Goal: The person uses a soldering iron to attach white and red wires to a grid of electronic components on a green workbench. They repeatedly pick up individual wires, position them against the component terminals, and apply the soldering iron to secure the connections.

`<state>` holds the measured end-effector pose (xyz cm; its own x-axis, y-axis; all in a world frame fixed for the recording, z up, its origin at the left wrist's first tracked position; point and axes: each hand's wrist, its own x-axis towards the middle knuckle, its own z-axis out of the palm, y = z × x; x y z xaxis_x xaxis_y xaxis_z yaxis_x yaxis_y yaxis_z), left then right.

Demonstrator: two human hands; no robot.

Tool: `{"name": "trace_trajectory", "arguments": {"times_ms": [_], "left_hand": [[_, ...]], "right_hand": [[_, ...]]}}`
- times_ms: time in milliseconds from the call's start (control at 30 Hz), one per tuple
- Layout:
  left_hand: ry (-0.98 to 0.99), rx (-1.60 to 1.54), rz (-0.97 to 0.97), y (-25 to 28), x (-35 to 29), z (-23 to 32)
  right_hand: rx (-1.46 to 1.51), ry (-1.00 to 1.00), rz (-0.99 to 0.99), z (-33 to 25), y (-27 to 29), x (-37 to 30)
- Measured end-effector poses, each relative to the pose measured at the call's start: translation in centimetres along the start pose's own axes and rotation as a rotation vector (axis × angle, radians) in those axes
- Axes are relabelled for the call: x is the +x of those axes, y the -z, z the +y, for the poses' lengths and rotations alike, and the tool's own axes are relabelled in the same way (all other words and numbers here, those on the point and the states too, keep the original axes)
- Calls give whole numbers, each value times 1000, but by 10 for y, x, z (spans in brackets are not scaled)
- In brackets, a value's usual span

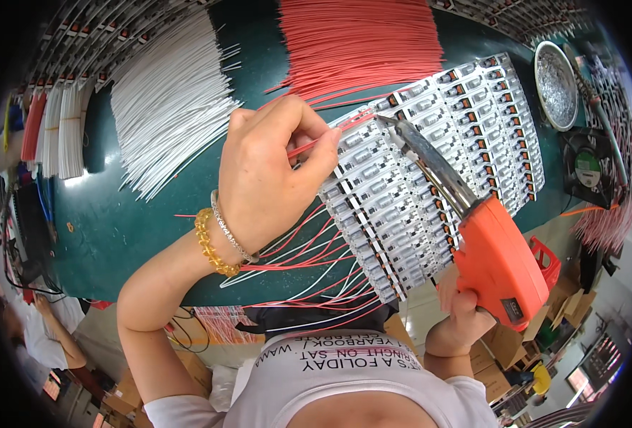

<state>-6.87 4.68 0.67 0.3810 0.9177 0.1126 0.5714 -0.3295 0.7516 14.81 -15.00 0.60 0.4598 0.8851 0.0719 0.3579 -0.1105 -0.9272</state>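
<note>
I work in bright, fairly even light, and my left hand [269,164] and the strips of small boards [394,189] come out crisp. White glare sits at the left of the green tabletop [144,235], and highlights gleam on the metal barrel [444,175] of my red soldering gun [505,257] and in the round dish [555,85]. Soft shading lies between my curled fingers. The fisheye view bows the table's edges, its corners sink into black, and the person [48,335] at lower left looks soft.
</note>
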Motion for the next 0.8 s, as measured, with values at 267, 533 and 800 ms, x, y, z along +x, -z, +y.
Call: {"name": "trace_trajectory", "arguments": {"times_ms": [267, 533, 800], "left_hand": [[-43, -11, 39, -2, 0, -3], [16, -57, 11, 0, -2, -2], [-145, -67, 106, -3, -7, -7]], "right_hand": [[36, 35, 68, 6, 10, -7], [89, 271, 387, -9, 50, 62], [126, 143, 479, 1, 65, 76]]}}
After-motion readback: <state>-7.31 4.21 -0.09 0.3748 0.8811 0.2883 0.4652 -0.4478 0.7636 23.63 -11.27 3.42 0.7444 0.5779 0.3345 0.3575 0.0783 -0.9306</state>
